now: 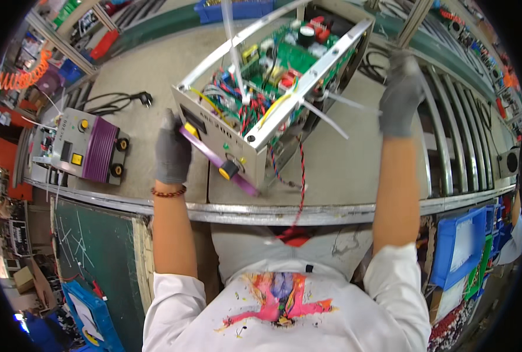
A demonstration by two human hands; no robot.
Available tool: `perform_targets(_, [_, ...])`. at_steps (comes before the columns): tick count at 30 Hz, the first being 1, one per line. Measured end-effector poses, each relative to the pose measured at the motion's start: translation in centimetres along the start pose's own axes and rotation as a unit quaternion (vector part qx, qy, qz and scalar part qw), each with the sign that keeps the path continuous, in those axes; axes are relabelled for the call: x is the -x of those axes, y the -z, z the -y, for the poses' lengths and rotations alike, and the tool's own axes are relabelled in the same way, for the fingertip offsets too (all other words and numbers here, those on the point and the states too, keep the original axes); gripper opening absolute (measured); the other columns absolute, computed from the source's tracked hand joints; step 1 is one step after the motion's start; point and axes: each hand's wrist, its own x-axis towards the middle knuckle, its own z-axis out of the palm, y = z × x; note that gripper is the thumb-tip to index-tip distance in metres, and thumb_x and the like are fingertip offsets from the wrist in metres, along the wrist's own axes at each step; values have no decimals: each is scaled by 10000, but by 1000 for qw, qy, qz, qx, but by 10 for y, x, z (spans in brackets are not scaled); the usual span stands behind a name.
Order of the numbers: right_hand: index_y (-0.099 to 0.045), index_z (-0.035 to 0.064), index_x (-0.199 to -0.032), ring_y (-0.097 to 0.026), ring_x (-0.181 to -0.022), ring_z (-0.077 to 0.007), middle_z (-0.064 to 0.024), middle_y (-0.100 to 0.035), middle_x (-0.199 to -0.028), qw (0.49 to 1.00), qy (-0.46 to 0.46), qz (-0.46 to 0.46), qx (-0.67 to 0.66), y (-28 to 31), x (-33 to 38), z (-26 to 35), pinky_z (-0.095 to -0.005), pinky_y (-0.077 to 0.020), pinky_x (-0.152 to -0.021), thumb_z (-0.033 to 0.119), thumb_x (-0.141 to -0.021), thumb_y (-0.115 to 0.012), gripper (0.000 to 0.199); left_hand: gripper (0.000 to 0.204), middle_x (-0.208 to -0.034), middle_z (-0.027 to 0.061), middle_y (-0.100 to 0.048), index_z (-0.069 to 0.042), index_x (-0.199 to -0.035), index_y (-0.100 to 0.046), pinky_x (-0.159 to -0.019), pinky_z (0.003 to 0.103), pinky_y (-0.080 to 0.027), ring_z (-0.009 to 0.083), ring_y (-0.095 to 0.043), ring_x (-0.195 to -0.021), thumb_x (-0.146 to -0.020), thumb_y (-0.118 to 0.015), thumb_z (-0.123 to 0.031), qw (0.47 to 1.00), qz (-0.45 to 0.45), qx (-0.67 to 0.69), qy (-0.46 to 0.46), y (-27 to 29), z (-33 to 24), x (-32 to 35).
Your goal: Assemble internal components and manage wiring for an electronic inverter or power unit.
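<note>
An open welding machine (211, 134) stands tilted across the bench. Its grey front panel carries a yellow switch and a black knob, with a purple strip along the lower edge. My left hand (173, 149), in a grey glove, is closed at the machine's front left corner beside that strip; part of its fingers is hidden. Inside the frame sit a green circuit board (308, 50) and bundled wires (255, 111). Several white cable ties (325, 117) stick out from the wiring. My gloved right hand (402, 97) is off to the machine's right, its fingers smeared by motion near one tie's end.
A finished-looking purple and grey machine (88, 144) stands at the left, with a black plug and cable (123, 101) behind it. Metal rollers (454, 129) lie at the right. A blue bin (234, 10) sits at the back. Red and black twisted wires (301, 182) hang over the front edge.
</note>
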Motion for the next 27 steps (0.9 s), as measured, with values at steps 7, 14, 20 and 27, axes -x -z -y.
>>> perform_targets(7, [-573, -22, -1125, -561, -1025, -354, -208, -590, -1076, 979, 80, 173, 80, -45, 52, 2, -357, -417, -945, 161, -887, -521, 305, 348, -887, 55, -616, -14, -1029, -615, -789, 342, -467, 205, -589, -858, -955, -440, -306, 950, -127, -235, -162, -105, 54, 72])
perform_targets(14, [-521, 10, -1308, -507, -1206, -202, -122, -536, -1335, 936, 243, 248, 56, 84, -8, 41, -305, -381, -1031, 259, -972, -490, 420, 311, -932, 185, -652, 19, -1074, -588, -718, 379, -480, 307, -626, -809, -878, -583, -222, 819, 176, -457, -299, -155, 59, 180])
perform_targets(20, [-326, -47, -1418, -390, -1319, -305, -182, -422, -1411, 932, 227, 23, 282, 133, 206, 32, -433, -278, -1106, 354, -992, -352, 586, 451, -1254, 147, -575, 53, -1234, -558, -1030, 330, -350, 224, -505, -1184, -945, -456, -278, 887, -117, -308, -324, -145, 18, -34])
perform_targets(27, [-239, 59, -1477, -351, -1329, -228, -131, -357, -1444, 985, 129, -14, 115, 75, 211, 3, -367, -215, -1137, 363, -1011, -318, 562, 379, -954, -6, -654, -139, -1056, -636, -841, 264, -413, 105, -574, -919, -937, -472, -459, 977, 32, -157, -140, -142, 18, -111])
